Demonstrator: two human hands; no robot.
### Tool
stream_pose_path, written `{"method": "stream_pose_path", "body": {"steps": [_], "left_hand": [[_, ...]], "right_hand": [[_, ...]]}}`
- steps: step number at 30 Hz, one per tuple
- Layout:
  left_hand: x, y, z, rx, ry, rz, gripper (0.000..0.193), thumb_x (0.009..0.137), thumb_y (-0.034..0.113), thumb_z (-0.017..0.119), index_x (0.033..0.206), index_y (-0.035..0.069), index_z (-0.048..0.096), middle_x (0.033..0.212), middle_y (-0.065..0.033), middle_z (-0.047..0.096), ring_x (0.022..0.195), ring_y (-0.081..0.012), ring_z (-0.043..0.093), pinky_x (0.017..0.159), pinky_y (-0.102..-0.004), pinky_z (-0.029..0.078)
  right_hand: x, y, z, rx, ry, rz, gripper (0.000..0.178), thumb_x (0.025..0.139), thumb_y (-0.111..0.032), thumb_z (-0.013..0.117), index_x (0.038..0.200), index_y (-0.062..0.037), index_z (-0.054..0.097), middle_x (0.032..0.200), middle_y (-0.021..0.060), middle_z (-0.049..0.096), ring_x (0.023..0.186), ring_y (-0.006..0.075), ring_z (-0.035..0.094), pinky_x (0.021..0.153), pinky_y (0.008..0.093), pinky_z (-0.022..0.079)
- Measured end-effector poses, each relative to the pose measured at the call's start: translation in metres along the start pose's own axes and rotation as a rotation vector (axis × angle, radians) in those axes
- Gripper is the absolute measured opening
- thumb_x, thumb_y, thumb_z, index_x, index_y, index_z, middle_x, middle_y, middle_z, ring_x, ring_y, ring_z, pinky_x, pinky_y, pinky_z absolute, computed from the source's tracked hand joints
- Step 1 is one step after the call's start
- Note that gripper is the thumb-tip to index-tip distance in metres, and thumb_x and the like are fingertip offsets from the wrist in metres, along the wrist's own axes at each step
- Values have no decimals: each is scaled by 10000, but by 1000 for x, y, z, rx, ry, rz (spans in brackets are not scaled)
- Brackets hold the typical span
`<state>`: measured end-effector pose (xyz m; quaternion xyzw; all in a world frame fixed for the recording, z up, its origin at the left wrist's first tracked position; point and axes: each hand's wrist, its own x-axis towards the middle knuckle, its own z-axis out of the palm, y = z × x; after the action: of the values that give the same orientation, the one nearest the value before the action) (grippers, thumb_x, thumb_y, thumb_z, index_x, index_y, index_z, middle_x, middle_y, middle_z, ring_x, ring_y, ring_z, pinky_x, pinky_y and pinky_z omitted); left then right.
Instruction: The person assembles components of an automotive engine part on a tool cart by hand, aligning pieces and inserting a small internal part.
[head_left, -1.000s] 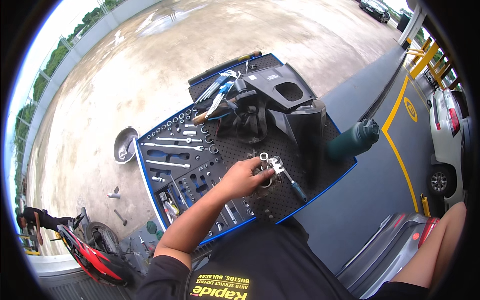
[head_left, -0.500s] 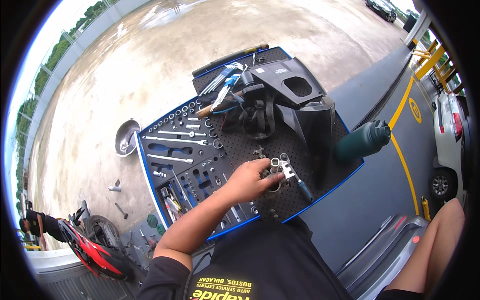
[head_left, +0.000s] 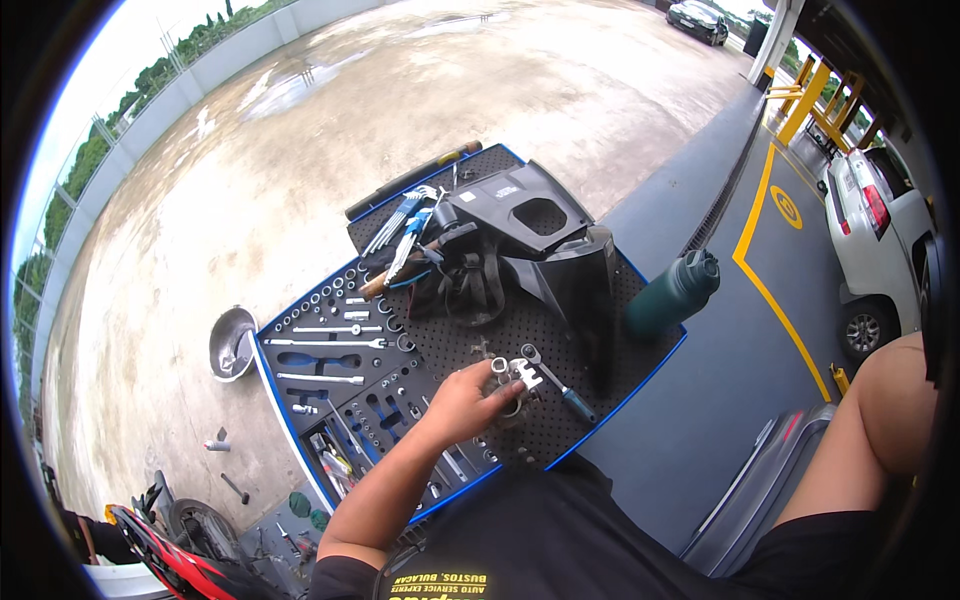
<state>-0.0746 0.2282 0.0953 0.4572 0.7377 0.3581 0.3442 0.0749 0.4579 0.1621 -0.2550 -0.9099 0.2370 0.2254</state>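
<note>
I see the person's left hand [head_left: 463,405] pinching a pale, irregular metal part [head_left: 523,377] between thumb and fingers, just left of the ratchet [head_left: 577,404] on the desk [head_left: 548,432]. I can't tell whether the part also touches the surface. The right hand is out of my sight, so its state I cannot tell. What worries me is the one-sided grip: should the thumb slacken, the lumpy part could twist free and knock the ratchet, whose handle points toward the near edge. A careless swing might also nudge the green bottle [head_left: 672,293], to the right of the ratchet and farther off, because it sits close to the edge.
</note>
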Motion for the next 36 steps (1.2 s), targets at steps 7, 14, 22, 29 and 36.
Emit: {"method": "stream_pose_path", "body": {"steps": [7,14,22,29,36], "left_hand": [[2,-2,-1,1,-61,-59,456,956,478,678,1132,58,698,1068,-212,721,1050,-405,677,906,-448,515],[7,3,3,-21,-32,4,491,947,495,684,1030,11,666,1005,-224,708,991,-421,672,848,-461,516],[6,-3,7,102,-2,-9,410,919,431,743,1036,40,697,950,-150,736,893,-288,713,816,-393,533],[4,9,7,34,0,20,317,835,260,717,1037,16,695,996,-202,715,985,-395,682,871,-460,533],[1,9,3,19,66,90,269,846,241,729,1038,54,708,994,-167,722,974,-360,686,857,-442,530]], "right_hand": [[-5,3,-7,43,44,25,445,914,-426,698,1087,-17,678,733,44,602,591,201,593,569,333,473],[-18,-9,-75,165,324,-25,482,916,-462,700,1089,-12,680,706,35,594,567,188,583,552,328,464],[-31,-77,-141,270,636,-403,525,918,-502,702,1091,-7,682,676,25,586,541,173,572,532,323,453],[-36,-87,11,-167,-180,-349,460,858,-512,754,853,-59,670,652,117,667,614,303,687,567,380,526],[-30,-78,30,-263,-241,-719,196,904,-261,693,869,-74,648,829,64,650,772,274,676,739,387,535]]}}
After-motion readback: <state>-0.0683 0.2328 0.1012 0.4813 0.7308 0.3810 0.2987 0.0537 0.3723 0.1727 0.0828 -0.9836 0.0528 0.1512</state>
